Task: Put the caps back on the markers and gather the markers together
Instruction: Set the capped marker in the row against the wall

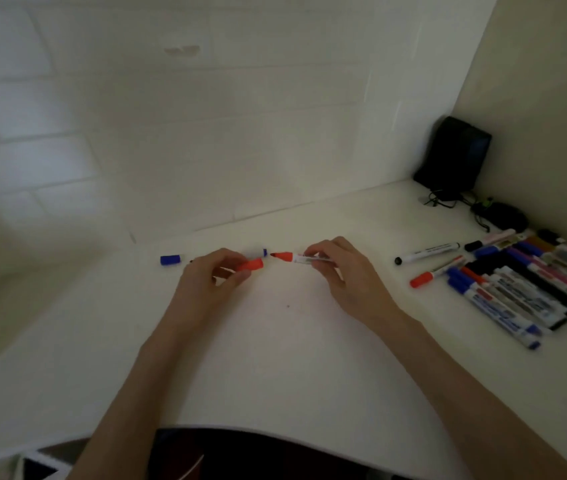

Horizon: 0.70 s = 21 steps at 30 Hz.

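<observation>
Now: left hand (211, 277) pinches red cap (250, 264) | right hand (339, 271) holds marker (295, 258)

Both bare forearms are stretching forward over the table (275, 368), angling inward toward its middle. The left hand (212, 278) is pinching a red cap (252, 264) between thumb and fingertips. The right hand (340, 271) is gripping an uncapped red marker (287, 257) with curled fingers, its tip pointing at the cap, just apart.
</observation>
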{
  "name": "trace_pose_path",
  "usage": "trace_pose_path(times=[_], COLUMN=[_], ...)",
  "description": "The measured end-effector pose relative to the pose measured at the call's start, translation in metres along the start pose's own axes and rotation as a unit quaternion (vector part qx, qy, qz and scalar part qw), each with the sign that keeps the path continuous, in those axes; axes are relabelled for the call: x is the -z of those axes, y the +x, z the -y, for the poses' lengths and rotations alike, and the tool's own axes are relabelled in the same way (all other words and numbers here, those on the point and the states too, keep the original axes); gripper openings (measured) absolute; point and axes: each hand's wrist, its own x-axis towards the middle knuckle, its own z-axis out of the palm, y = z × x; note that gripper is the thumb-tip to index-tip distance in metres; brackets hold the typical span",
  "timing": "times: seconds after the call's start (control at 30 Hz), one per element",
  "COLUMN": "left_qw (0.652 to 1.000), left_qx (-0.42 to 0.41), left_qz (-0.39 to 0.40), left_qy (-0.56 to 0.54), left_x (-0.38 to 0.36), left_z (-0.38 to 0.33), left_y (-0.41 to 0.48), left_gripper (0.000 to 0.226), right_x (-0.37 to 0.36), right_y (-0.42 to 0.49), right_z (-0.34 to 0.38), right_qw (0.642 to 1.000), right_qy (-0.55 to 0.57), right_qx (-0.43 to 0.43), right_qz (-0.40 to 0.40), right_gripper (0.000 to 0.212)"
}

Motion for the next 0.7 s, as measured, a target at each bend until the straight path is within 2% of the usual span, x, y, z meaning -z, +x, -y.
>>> trace_pose_path(times=[0.27,0.7], left_qw=[0.997,0.994], left_qx=[-0.042,-0.049], left_qz=[0.063,0.078], left_qy=[-0.025,-0.051], left_x=[-0.062,-0.065], left_z=[-0.041,-0.04], left_y=[0.02,0.011], left_gripper=[0.014,0.016], right_x=[0.059,0.051], right_y=[-0.04,-0.049], right_z=[-0.027,-0.027], right_qw=[0.995,0.993], right_qy=[-0.084,-0.111], right_qx=[-0.008,0.009], right_qz=[-0.049,-0.033], right_gripper=[0.017,0.02])
